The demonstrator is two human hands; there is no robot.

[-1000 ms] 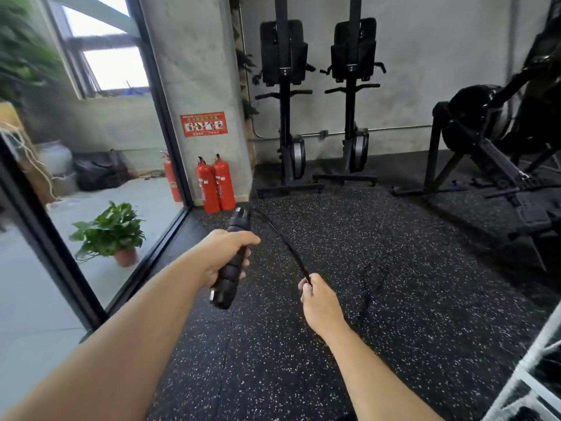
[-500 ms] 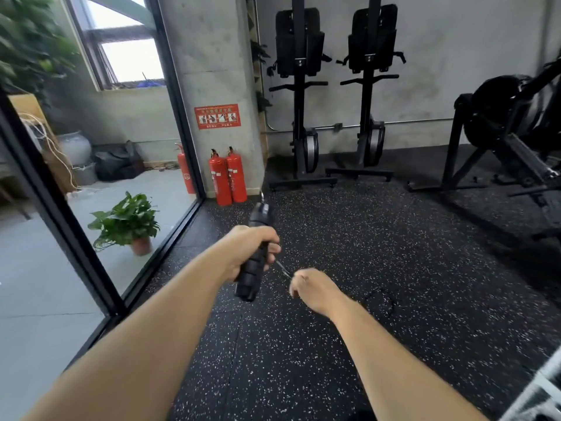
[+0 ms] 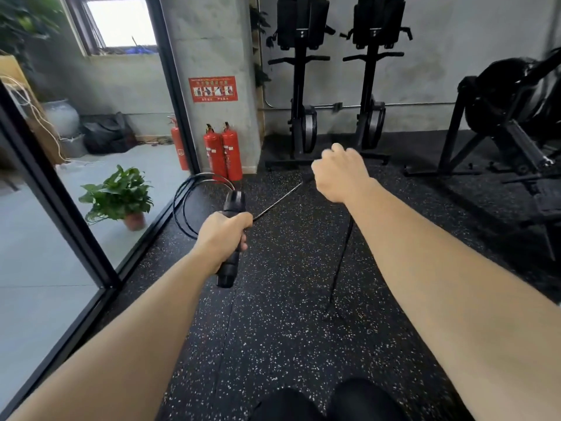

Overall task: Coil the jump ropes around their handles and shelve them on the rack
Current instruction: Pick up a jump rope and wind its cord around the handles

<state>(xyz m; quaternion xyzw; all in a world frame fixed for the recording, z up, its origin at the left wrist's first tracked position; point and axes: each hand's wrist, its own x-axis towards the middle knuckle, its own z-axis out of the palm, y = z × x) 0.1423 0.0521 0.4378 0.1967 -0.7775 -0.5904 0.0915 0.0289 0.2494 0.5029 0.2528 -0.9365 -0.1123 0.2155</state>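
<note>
Right hand (image 3: 340, 174) has pulled rope (image 3: 341, 259) outward; left hand (image 3: 223, 235) grips handle (image 3: 233, 202).

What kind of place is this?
Probably a gym: a speckled rubber floor, two exercise machines stored upright against the wall, another black machine at the right, and a jump rope.

A gym: black speckled rubber floor (image 3: 288, 329), two rowing machines (image 3: 301, 86) stored upright against the bare concrete wall (image 3: 449, 56), a fan-wheel machine (image 3: 510, 95) at the right edge, red fire extinguishers (image 3: 223, 151) beside the pillar (image 3: 209, 41)
</note>
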